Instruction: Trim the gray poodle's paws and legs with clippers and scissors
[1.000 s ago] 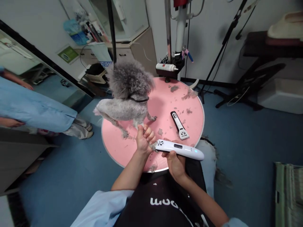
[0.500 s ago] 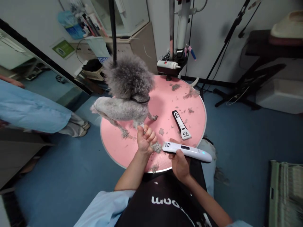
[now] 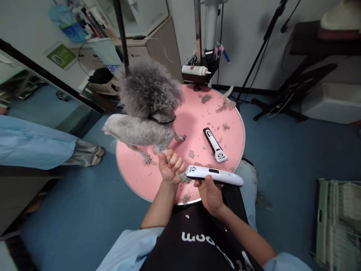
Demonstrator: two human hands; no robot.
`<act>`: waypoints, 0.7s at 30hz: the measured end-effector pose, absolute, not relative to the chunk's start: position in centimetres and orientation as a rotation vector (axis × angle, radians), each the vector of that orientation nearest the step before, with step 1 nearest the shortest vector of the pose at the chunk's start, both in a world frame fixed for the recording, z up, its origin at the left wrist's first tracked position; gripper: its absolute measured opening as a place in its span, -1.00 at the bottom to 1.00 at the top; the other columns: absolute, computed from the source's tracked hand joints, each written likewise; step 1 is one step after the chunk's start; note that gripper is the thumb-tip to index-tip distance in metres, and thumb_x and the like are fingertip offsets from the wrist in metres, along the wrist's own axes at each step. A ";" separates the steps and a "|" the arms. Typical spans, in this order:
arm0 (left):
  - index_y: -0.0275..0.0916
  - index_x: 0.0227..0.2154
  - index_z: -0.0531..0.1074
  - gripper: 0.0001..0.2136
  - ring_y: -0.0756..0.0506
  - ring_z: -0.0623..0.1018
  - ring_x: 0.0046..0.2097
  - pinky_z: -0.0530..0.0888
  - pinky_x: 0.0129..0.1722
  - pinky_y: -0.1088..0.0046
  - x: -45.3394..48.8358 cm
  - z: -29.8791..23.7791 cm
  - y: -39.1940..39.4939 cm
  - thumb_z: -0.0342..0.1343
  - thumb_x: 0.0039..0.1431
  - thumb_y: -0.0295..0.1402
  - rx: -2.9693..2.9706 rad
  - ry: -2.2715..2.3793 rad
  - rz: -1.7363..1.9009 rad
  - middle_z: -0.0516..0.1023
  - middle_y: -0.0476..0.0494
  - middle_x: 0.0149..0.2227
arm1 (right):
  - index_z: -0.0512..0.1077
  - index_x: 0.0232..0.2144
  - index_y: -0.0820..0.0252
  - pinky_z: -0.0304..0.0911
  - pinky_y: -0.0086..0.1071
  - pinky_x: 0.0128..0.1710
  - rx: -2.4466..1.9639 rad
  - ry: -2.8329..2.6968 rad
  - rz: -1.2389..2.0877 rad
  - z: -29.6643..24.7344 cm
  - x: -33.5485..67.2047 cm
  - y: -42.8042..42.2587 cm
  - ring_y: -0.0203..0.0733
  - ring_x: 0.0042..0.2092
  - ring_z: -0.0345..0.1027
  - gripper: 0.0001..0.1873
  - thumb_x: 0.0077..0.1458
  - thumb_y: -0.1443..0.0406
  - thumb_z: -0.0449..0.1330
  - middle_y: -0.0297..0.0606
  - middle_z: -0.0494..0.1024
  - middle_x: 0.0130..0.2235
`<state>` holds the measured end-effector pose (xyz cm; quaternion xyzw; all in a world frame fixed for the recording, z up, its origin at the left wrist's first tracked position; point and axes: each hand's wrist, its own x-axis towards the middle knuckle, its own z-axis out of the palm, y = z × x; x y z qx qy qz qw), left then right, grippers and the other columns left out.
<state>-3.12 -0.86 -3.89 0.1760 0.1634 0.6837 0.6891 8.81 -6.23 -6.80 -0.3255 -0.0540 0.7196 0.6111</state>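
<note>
A grey dog [image 3: 138,130] stands on a round pink grooming table [image 3: 197,113], its body clipped short and its head fluffy. A dark loop is around its neck. My left hand [image 3: 170,167] is closed around one of its legs, and the paw [image 3: 184,177] sticks out to the right of my fist. My right hand [image 3: 210,192] grips a white hair clipper [image 3: 216,175] with a blue light on it. The clipper's blade end is at the paw; I cannot tell whether it touches. A second clipper [image 3: 215,145], black and white, lies on the table.
Grey hair clumps [image 3: 225,105] are scattered over the tabletop. A white bottle [image 3: 195,70] lies on a small tray at the table's far edge, beside an upright post [image 3: 197,30]. Another person's blue gown [image 3: 36,141] is at the left. A black stand [image 3: 278,107] is on the right.
The clipper in my right hand has moved left, its blade end now over the paw. My view has shifted slightly. My left hand keeps its hold on the leg.
</note>
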 end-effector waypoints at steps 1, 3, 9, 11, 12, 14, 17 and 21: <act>-0.19 -0.59 -0.07 -0.53 0.12 -0.23 -0.71 -0.12 -0.81 0.67 -3.2 -3.9 -0.9 0.10 0.10 -0.08 0.397 0.360 1.533 -0.22 0.21 -0.71 | 0.34 -0.22 0.04 0.28 -0.47 -0.50 -0.746 -0.075 1.700 -6.6 8.8 -6.1 -0.38 -0.49 0.35 -0.50 -0.25 0.13 0.41 -0.32 0.58 -0.19; -0.19 -0.58 -0.07 -0.54 0.12 -0.23 -0.71 -0.12 -0.81 0.67 -3.3 -4.0 -0.9 0.09 0.12 -0.09 0.408 0.342 1.534 -0.22 0.21 -0.72 | 0.36 -0.27 0.06 0.27 -0.50 -0.53 -0.776 0.031 1.747 -6.5 9.0 -5.9 -0.41 -0.53 0.31 -0.51 -0.28 0.12 0.42 -0.32 0.59 -0.23; -0.19 -0.58 -0.06 -0.56 0.12 -0.23 -0.73 -0.11 -0.83 0.67 -3.3 -4.3 -0.8 0.07 0.13 -0.09 0.443 0.290 1.522 -0.20 0.22 -0.73 | 0.38 -0.29 0.06 0.19 -0.56 -0.62 -0.856 0.082 1.720 -6.5 9.5 -6.9 -0.42 -0.57 0.26 -0.53 -0.29 0.13 0.42 -0.31 0.59 -0.33; -0.19 -0.58 -0.06 -0.55 0.12 -0.24 -0.73 -0.11 -0.83 0.67 -3.3 -4.4 -0.8 0.07 0.13 -0.08 0.446 0.292 1.525 -0.20 0.22 -0.73 | 0.39 -0.29 0.06 0.23 -0.53 -0.60 -0.834 0.047 1.724 -6.6 9.4 -7.1 -0.41 -0.57 0.26 -0.54 -0.27 0.11 0.41 -0.33 0.58 -0.34; -0.19 -0.58 -0.07 -0.55 0.12 -0.24 -0.73 -0.12 -0.83 0.66 -3.3 -4.5 -0.7 0.07 0.13 -0.08 0.446 0.294 1.526 -0.21 0.22 -0.73 | 0.40 -0.29 0.06 0.24 -0.53 -0.59 -0.823 0.039 1.732 -6.6 9.3 -7.1 -0.41 -0.57 0.26 -0.56 -0.26 0.11 0.40 -0.33 0.58 -0.34; -0.19 -0.58 -0.07 -0.55 0.12 -0.25 -0.73 -0.13 -0.83 0.66 -3.4 -4.5 -0.7 0.06 0.13 -0.06 0.449 0.311 1.531 -0.21 0.22 -0.73 | 0.40 -0.32 0.06 0.24 -0.52 -0.59 -0.810 0.044 1.751 -6.7 9.2 -7.0 -0.41 -0.56 0.26 -0.61 -0.23 0.11 0.39 -0.34 0.58 -0.36; -0.19 -0.58 -0.07 -0.55 0.12 -0.25 -0.73 -0.13 -0.83 0.66 -3.6 -4.5 -0.7 0.02 0.15 -0.04 0.459 0.343 1.538 -0.23 0.22 -0.73 | 0.40 -0.33 0.05 0.22 -0.55 -0.60 -0.815 0.078 1.743 -6.8 9.4 -6.8 -0.41 -0.54 0.27 -0.64 -0.21 0.12 0.38 -0.35 0.58 -0.34; -0.19 -0.59 -0.06 -0.56 0.13 -0.24 -0.74 -0.11 -0.84 0.66 -3.7 -4.3 -0.7 0.03 0.16 -0.07 0.457 0.301 1.552 -0.21 0.22 -0.74 | 0.39 -0.30 0.04 0.21 -0.55 -0.60 -0.837 0.059 1.703 -6.7 9.4 -6.8 -0.39 -0.52 0.30 -0.57 -0.26 0.12 0.40 -0.33 0.59 -0.30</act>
